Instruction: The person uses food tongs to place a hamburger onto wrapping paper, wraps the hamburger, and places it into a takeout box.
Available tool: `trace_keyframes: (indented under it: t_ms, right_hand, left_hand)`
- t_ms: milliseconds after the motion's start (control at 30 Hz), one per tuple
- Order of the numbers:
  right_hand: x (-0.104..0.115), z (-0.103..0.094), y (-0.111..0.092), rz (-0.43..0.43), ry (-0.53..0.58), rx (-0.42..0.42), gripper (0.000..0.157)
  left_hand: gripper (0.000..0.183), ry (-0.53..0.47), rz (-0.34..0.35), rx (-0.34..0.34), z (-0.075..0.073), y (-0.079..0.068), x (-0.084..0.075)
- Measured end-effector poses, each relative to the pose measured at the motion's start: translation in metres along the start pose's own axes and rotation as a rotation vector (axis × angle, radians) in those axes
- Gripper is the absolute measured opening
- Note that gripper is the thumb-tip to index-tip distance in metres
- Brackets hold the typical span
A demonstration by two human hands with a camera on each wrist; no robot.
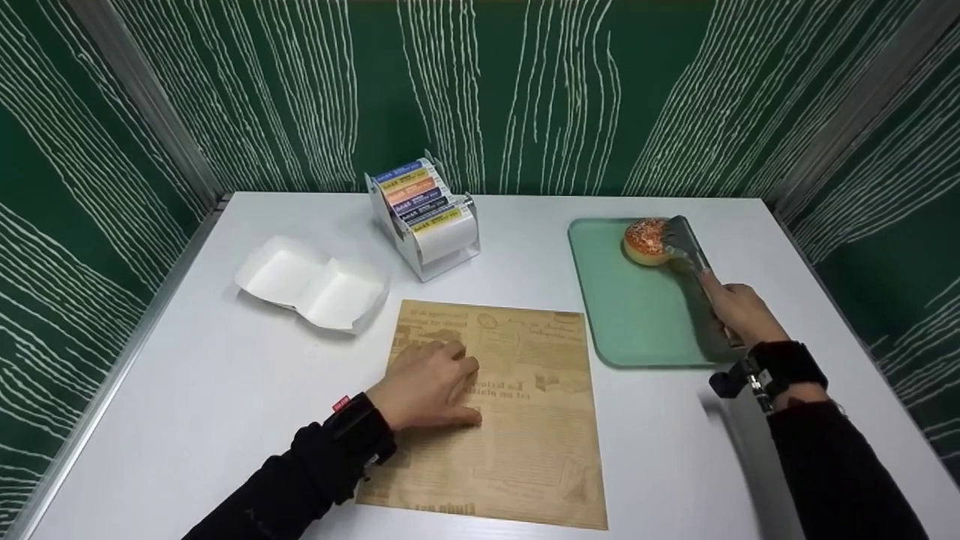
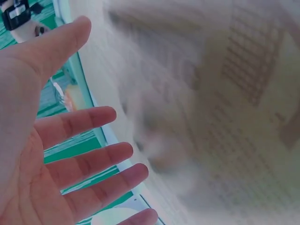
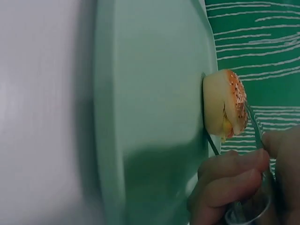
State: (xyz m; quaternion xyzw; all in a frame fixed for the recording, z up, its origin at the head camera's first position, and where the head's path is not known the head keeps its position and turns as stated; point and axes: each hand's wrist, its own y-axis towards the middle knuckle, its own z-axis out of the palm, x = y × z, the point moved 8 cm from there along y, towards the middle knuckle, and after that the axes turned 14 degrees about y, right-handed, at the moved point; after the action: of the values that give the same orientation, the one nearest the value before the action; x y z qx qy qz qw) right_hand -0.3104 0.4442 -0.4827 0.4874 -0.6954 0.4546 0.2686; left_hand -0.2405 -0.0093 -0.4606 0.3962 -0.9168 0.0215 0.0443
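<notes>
My right hand (image 1: 744,309) grips a pair of metal tongs (image 1: 691,247) over the right side of a green tray (image 1: 630,330). One tong arm lies on top of a seeded bun (image 1: 643,237) at the tray's far edge; in the right wrist view the other arm reaches to the base of the bun (image 3: 218,101), where a bit of yellow filling shows at its side. My left hand (image 1: 429,384), fingers spread and relaxed, is over the left part of a brown printed paper sheet (image 1: 532,442). Nothing is between the fingers of my left hand (image 2: 89,154).
An opened white takeaway box (image 1: 330,289) stands on the left of the white table (image 1: 187,420). Behind the paper is a clear dispenser (image 1: 409,251) with a roll of coloured labels (image 1: 420,195). Green walls with white streaks border the table's back and sides.
</notes>
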Motion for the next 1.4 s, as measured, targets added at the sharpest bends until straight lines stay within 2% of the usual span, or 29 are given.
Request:
trace_keyframes:
  t_ms: [200, 533, 767, 1100, 1200, 1400]
  right_hand:
    - [-0.001, -0.003, 0.005, -0.036, 0.047, -0.031, 0.069]
    - [-0.004, -0.009, 0.006, -0.124, 0.004, -0.107, 0.079]
    - [-0.003, -0.013, 0.001, -0.151, -0.029, -0.142, 0.083]
    - [0.002, -0.009, -0.012, -0.164, -0.031, -0.113, 0.084]
    - [0.006, -0.005, -0.018, -0.168, -0.018, -0.094, 0.083]
    - [0.010, 0.006, -0.034, -0.174, 0.045, -0.054, 0.071]
  left_hand:
    - [0.069, -0.029, -0.023, 0.001, 0.004, -0.003, 0.003]
    - [0.069, -0.050, -0.031, -0.004, 0.003, -0.012, 0.010]
    - [0.070, -0.059, -0.032, 0.000, 0.007, -0.020, 0.012]
    - [0.068, -0.039, -0.046, -0.052, 0.007, -0.018, 0.013]
    - [0.067, -0.030, -0.050, -0.050, 0.005, -0.017, 0.014]
    - [0.072, -0.015, -0.054, -0.078, 0.002, -0.019, 0.015]
